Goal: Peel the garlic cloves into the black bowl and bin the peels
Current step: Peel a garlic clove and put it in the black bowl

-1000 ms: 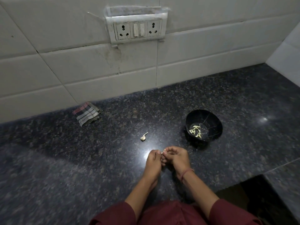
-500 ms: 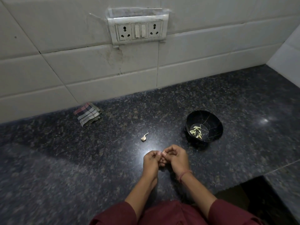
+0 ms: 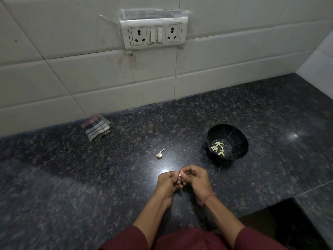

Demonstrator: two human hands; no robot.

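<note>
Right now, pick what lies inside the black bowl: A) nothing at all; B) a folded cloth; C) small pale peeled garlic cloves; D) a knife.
C: a cluster of pale peeled garlic cloves lies on the bottom of the black bowl, while the folded cloth lies well outside it.

Both hands are meeting in the middle, fingertips together. The left hand point(image 3: 167, 183) is curling its fingers in and pinching a clove point(image 3: 179, 174), and the right hand point(image 3: 197, 178) is pinching the same clove from the other side, knuckles up. The forearms point(image 3: 153, 213) are angling in from maroon sleeves point(image 3: 126, 239), and the right wrist is wearing a red thread point(image 3: 209, 197).
</note>
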